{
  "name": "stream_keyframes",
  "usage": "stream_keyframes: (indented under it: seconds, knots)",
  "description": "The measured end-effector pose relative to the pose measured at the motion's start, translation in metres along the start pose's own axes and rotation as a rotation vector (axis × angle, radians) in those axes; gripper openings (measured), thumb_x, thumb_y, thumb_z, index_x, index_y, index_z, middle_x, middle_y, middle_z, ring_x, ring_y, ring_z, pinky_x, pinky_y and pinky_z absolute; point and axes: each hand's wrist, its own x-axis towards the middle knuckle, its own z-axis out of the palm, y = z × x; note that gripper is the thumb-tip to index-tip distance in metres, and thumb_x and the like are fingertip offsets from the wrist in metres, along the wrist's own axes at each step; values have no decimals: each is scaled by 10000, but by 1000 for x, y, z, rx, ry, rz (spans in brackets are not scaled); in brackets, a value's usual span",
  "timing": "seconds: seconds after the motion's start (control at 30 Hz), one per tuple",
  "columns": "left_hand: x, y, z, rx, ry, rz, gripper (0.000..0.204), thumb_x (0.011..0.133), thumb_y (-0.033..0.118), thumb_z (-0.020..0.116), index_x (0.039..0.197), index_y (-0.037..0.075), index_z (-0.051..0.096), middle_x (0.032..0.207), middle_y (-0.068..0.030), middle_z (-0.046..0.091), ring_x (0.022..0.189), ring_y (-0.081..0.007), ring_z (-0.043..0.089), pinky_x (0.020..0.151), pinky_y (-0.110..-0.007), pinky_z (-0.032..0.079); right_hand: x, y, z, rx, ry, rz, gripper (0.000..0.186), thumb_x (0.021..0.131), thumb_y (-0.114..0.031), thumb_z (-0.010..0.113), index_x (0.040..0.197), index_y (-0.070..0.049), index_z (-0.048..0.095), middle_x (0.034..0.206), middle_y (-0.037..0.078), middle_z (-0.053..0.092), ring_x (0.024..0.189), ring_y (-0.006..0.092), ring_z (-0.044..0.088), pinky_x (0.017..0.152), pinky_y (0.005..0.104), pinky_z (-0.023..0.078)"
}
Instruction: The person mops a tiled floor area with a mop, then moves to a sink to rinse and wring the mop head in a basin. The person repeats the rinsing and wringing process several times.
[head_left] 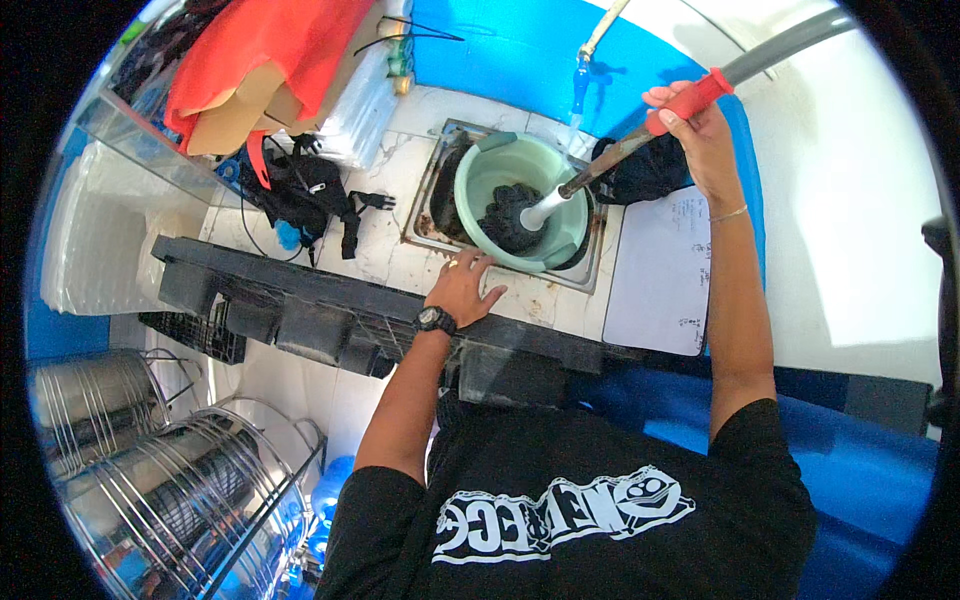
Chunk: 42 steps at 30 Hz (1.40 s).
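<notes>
My right hand [690, 130] grips the red sleeve [700, 95] of a long grey pole at upper right. The pole's rust-marked lower part [600, 170] angles down to a white socket [543, 208] on a dark head [505, 217], inside a pale green tub [480, 225]. The tub sits in a stained metal sink [425, 215]. My left hand [462, 287] rests on the tiled counter edge just in front of the tub, fingers spread, holding nothing. A blue tap [582, 80] hangs above the tub.
Black straps [310, 210], red material [225, 50] and clear plastic stacks [95, 225] lie at left. A dark ledge [280, 290] runs along the counter front. A whiteboard [655, 280] and dark bundle [640, 180] are right of the sink. Wire racks [170, 480] stand lower left.
</notes>
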Motion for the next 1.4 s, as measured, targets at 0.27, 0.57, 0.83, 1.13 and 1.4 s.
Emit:
stream_keyframes:
  seconds: [0.27,0.57,0.83,1.13,1.4]
  knots:
    - [0,0,-1,-4,1,-15,577,924,435,712,1370,100,569,1428,-215,534,1333,-401,519,1111,-529,436,38,-56,2,-403,330,-163,384,871,-145,855,1137,9,626,1017,84,735,998,185,714,928,324,576]
    - [0,1,-2,-18,-18,-26,592,935,466,686,1384,98,571,1449,-194,518,1359,-380,503,1128,-547,417,14,-15,23,-556,129,95,265,910,-185,806,1069,-11,684,1107,111,740,1045,208,699,952,353,541]
    - [2,1,-2,-29,8,0,572,925,455,700,1372,122,576,1437,-190,524,1341,-386,519,1122,-547,421,21,-33,6,-398,-99,-93,356,913,-178,798,1183,-1,647,1160,113,732,1080,188,688,966,341,530]
    - [0,2,-2,-31,-28,-30,565,923,456,705,1364,127,575,1434,-187,524,1336,-383,523,1117,-560,423,38,-53,11,-762,237,-63,468,905,-185,827,1254,38,608,1157,128,733,1056,161,704,874,305,584]
    - [-1,2,-2,-4,20,7,561,917,441,718,1360,125,579,1428,-196,534,1306,-405,544,1088,-551,454,14,-11,17,-92,-114,6,515,916,-32,755,1350,-5,480,1164,151,723,1178,251,684,1064,410,529]
